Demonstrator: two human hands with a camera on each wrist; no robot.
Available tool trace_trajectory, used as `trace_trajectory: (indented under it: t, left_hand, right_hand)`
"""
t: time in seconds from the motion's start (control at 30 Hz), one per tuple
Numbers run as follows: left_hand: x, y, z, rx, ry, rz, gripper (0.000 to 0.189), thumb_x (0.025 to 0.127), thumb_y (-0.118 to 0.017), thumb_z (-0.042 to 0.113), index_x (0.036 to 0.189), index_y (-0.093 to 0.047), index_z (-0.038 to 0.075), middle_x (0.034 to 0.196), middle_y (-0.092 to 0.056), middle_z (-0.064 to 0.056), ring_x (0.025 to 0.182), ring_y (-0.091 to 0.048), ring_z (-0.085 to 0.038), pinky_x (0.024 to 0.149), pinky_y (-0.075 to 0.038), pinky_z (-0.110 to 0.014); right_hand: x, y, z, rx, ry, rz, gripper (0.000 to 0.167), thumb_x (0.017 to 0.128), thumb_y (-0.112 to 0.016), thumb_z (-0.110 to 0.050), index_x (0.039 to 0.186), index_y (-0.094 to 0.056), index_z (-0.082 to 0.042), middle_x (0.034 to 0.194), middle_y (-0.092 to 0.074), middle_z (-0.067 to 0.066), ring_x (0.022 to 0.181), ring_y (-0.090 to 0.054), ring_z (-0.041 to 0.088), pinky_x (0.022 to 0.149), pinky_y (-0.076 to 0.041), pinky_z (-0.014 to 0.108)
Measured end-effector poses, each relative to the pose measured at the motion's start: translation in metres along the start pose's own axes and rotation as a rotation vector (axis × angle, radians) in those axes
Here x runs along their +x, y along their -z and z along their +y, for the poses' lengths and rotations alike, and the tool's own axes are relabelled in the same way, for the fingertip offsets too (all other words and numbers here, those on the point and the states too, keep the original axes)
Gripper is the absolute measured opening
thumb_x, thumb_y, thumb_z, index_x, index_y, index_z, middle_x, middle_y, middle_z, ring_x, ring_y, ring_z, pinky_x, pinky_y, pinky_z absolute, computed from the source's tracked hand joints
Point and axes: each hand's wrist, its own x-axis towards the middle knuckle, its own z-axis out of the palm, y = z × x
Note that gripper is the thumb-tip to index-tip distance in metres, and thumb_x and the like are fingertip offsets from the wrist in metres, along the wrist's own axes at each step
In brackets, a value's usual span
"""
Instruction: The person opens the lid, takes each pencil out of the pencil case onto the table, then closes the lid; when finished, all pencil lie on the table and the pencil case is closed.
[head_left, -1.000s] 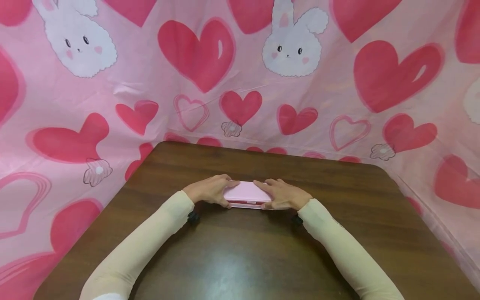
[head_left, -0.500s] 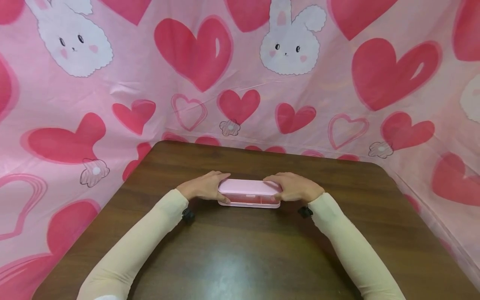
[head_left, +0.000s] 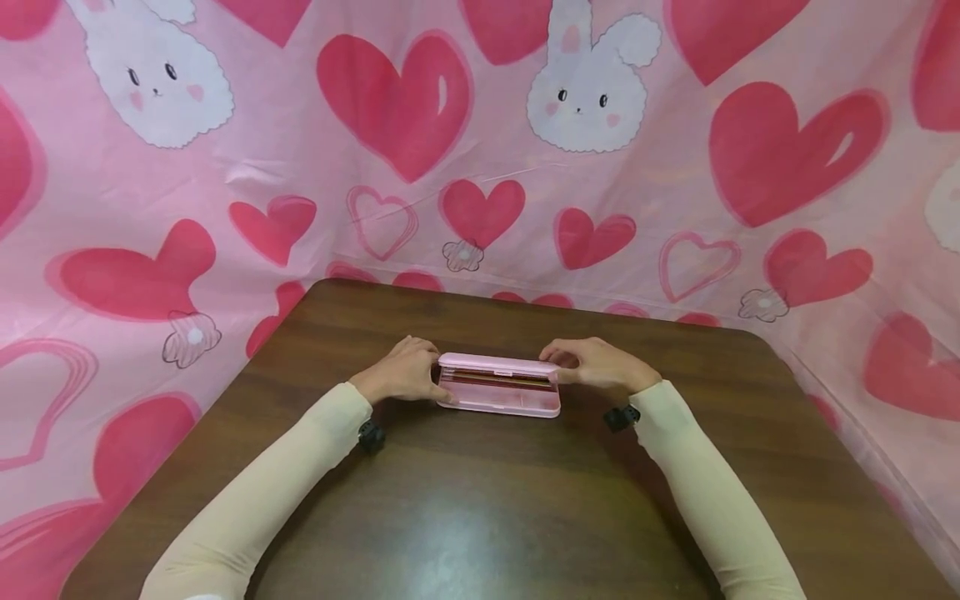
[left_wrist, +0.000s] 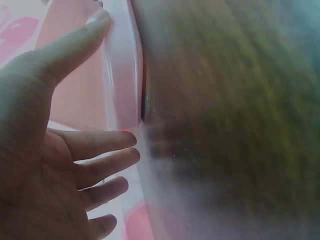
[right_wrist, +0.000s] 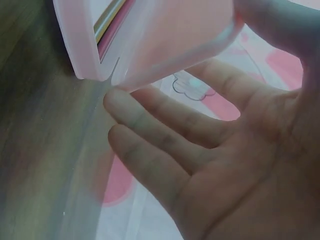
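A pink pencil case [head_left: 498, 402] lies on the brown table, its hinged lid [head_left: 491, 362] tilted up along the far side. Inside, slim gold and red sticks, like pencils [right_wrist: 107, 25], show in the right wrist view. At the case's left end is my left hand [head_left: 403, 371]; its thumb [left_wrist: 82, 42] rests over the front rim while the other fingers reach out straight past the end. My right hand [head_left: 596, 364] holds the lid at its right end, thumb on the edge and fingers [right_wrist: 165, 135] behind and beside it.
The wooden table [head_left: 480, 500] ends at a pink cloth backdrop [head_left: 525, 292] printed with hearts and rabbits. Both forearms wear cream sleeves [head_left: 697, 483], with a small black device at each wrist.
The lid, shut down near the tray a second ago, has swung up and back, uncovering the inside. Both hands have spread outward to the case's ends.
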Motion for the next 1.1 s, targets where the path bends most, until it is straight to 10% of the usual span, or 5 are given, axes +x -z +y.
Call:
trace_trajectory:
  t: [0.3,0.77,0.9,1.1]
  left_hand:
    - [-0.001,0.0,-0.003,-0.02,-0.009,-0.023,0.091,0.077,-0.078,0.066,0.138,-0.061,0.001,0.141,-0.061,-0.018,0.137,-0.05,-0.036,0.12,-0.035,-0.049]
    - [-0.003,-0.003,-0.004,-0.064,0.015,-0.022,0.09,0.075,-0.081,0.063,0.139,-0.06,0.002,0.137,-0.065,-0.015,0.132,-0.054,-0.033,0.117,-0.04,-0.048]
    - [-0.002,-0.001,-0.004,-0.057,-0.006,0.005,0.084,0.073,-0.082,0.064,0.129,-0.067,0.003,0.124,-0.071,-0.012,0.123,-0.059,-0.032,0.112,-0.044,-0.047]
    - [0.0,0.004,-0.004,-0.035,-0.041,0.022,0.078,0.073,-0.083,0.062,0.123,-0.069,0.003,0.118,-0.072,-0.012,0.117,-0.06,-0.032,0.11,-0.044,-0.047]
  right_hand:
    - [0.004,0.0,0.012,0.078,-0.014,0.119,0.032,0.097,-0.059,-0.052,0.119,-0.065,-0.03,0.117,-0.072,-0.001,0.114,-0.065,0.021,0.1,-0.051,0.05]
    - [0.037,-0.026,0.024,0.383,-0.158,0.441,0.028,0.105,-0.056,-0.029,0.114,-0.059,-0.003,0.109,-0.073,0.028,0.081,-0.078,0.029,0.067,-0.063,0.036]
    - [0.038,-0.03,0.022,0.354,-0.117,0.449,0.026,0.102,-0.059,-0.011,0.124,-0.049,0.0,0.122,-0.069,0.029,0.094,-0.076,0.036,0.075,-0.063,0.042]
    - [0.037,-0.03,0.018,0.064,-0.02,0.272,0.083,0.094,-0.07,-0.019,0.16,-0.02,-0.01,0.162,-0.038,0.019,0.141,-0.051,0.038,0.114,-0.042,0.055]
